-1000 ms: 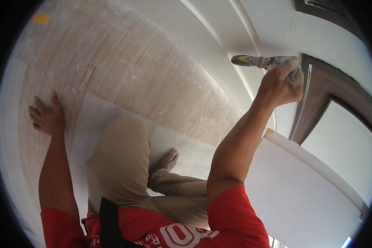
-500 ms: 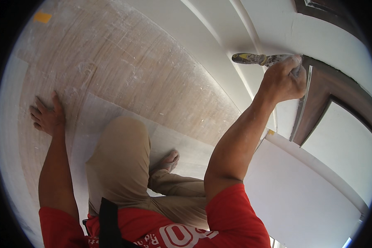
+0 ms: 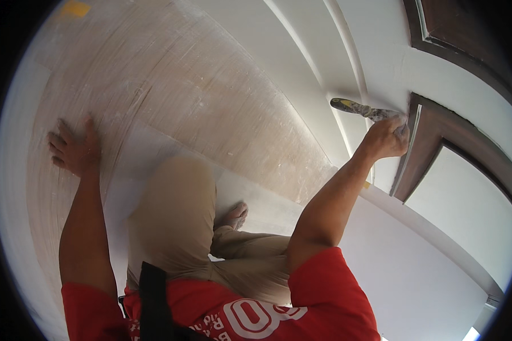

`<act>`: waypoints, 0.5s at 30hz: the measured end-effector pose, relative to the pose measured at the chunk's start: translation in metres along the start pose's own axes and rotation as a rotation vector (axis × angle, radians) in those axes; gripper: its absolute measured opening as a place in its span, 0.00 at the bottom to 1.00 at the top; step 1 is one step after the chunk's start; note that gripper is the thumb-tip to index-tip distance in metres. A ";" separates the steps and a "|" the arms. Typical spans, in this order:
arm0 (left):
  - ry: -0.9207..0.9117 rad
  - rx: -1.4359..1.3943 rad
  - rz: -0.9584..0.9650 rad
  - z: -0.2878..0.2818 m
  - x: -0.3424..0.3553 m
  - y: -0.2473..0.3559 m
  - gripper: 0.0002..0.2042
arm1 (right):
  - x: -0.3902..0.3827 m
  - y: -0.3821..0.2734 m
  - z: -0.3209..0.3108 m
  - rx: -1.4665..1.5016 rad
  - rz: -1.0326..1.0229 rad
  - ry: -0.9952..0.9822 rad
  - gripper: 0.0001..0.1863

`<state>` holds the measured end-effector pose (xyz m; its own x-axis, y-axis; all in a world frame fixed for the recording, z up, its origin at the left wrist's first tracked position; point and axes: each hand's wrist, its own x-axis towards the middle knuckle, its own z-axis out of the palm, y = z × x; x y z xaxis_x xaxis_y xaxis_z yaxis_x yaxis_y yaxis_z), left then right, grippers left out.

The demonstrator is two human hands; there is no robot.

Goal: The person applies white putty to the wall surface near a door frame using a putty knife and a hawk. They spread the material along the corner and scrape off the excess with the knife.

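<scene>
My right hand [image 3: 388,138] is closed round the blade end of a putty knife [image 3: 350,106], whose dark and yellow handle points left. Dried whitish filler coats the knife near my fingers, which hide most of the blade. That hand is beside the left edge of a dark brown frame [image 3: 441,122] set in the white wall; whether the blade touches the edge cannot be seen. On the far left, my left hand [image 3: 77,150] rests on the dusty wood-look floor [image 3: 170,85], fingers spread and holding nothing.
White wall panels with raised moulding [image 3: 347,42] rise along the right. Another dark brown frame [image 3: 461,34] is at the upper right. A yellow patch [image 3: 75,8] lies on the floor at the far left. My bent knee [image 3: 179,187] and bare foot [image 3: 233,216] occupy the middle.
My right hand and the putty knife have moved nearer to me along the dark frame's left edge, away from its upper corner. The whole view has shifted slightly; my left hand stays on the floor.
</scene>
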<state>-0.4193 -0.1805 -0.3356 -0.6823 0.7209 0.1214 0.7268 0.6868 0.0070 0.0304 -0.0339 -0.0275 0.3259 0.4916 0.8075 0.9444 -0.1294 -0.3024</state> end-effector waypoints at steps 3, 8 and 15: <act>-0.007 -0.021 0.007 -0.008 0.000 0.000 0.42 | -0.001 0.002 -0.005 -0.088 -0.046 -0.036 0.17; -0.013 -0.009 0.007 -0.010 0.000 -0.004 0.42 | 0.007 -0.025 0.016 -0.057 -0.143 -0.099 0.18; 0.007 0.075 0.025 -0.008 0.001 -0.001 0.42 | 0.001 -0.036 0.022 0.067 -0.058 -0.085 0.20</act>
<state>-0.4203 -0.1816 -0.3272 -0.6634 0.7373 0.1274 0.7354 0.6739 -0.0708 -0.0041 -0.0097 -0.0265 0.2630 0.5683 0.7797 0.9556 -0.0421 -0.2917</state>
